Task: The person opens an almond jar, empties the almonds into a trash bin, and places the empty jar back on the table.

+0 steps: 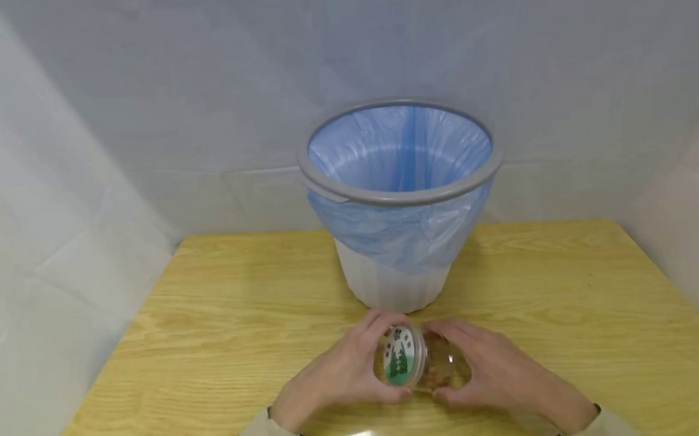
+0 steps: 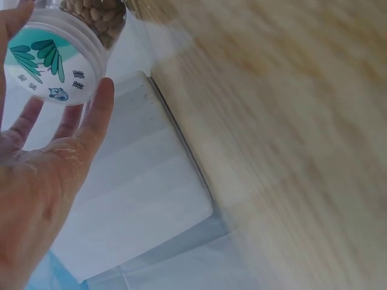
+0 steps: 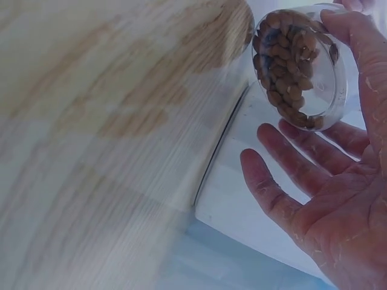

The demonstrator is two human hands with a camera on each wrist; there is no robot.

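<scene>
A clear plastic jar [image 1: 440,362] lies on its side between both hands, low over the table, its lid turned to the left. Brown nuts, almond-like in shape, show through its base in the right wrist view [image 3: 284,66]. My left hand [image 1: 356,366] holds the lid end, thumb below and fingers above in the head view. The white and green lid [image 2: 54,63] carries a leaf print and dark lettering. Around the base end, my right hand [image 1: 497,371] grips the jar with thumb and fingers.
Just beyond the hands stands a white waste bin [image 1: 387,281] with a grey rim ring [image 1: 407,198]. A blue bag [image 1: 397,235] lines it and hangs over its outside. The wooden table [image 1: 231,327] ends at pale sheeting [image 1: 233,106] behind and at the sides.
</scene>
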